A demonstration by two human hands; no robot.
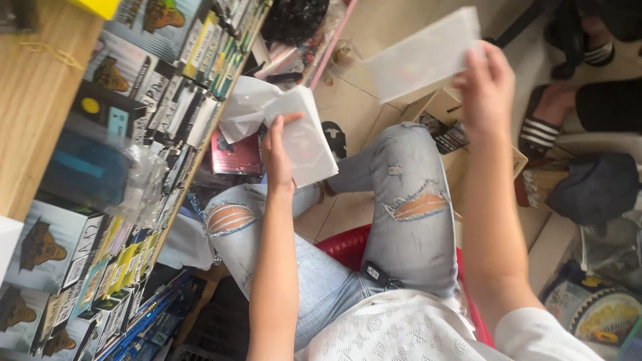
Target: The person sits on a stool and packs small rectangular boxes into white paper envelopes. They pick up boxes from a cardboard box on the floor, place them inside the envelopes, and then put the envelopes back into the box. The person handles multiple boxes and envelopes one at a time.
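Note:
I sit on a red stool [348, 246] in torn light jeans. My left hand [276, 152] holds a stack of white translucent sleeves [304, 142] over my left knee, thumb on top. My right hand [487, 87] is raised higher and grips one long white translucent sleeve [422, 55] by its near end. Crumpled white paper [246, 107] lies just beyond the stack.
A wooden table [30, 113] at the left carries many printed boxes [144, 87] and a clear bag. A cardboard box [451, 124] sits on the tiled floor beyond my knees. Another person's sandalled feet [545, 124] are at the right, beside a dark cap [595, 187].

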